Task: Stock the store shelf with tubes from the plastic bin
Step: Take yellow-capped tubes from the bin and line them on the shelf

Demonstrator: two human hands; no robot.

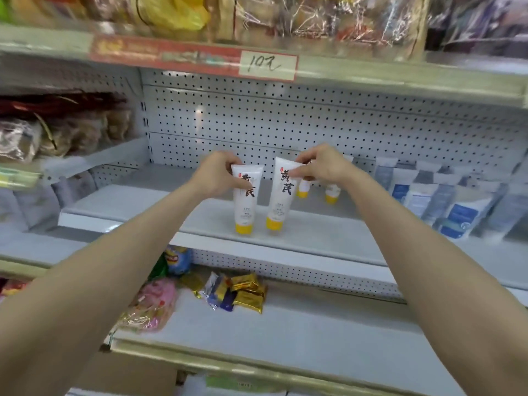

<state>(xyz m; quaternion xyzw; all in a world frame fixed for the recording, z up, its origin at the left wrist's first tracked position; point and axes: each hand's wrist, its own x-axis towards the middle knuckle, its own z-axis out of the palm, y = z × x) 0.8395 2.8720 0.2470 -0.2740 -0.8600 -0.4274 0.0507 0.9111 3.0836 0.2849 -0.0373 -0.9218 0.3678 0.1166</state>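
Two white tubes with yellow caps and black characters stand cap-down near the front of the middle shelf (200, 215). My left hand (218, 175) pinches the top of the left tube (245, 205). My right hand (320, 165) pinches the top of the right tube (281, 195), which leans slightly. Behind them, two more tubes of the same kind (331, 192) stand further back on the shelf, partly hidden by my right hand. The plastic bin is out of view.
Blue-and-white pouches (457, 210) crowd the shelf's right part. A pegboard wall (285, 121) backs the shelf, and a red price strip (194, 57) runs along the shelf above. Snack packets (243, 292) lie on the lower shelf. Bagged goods (43, 135) fill the left bay.
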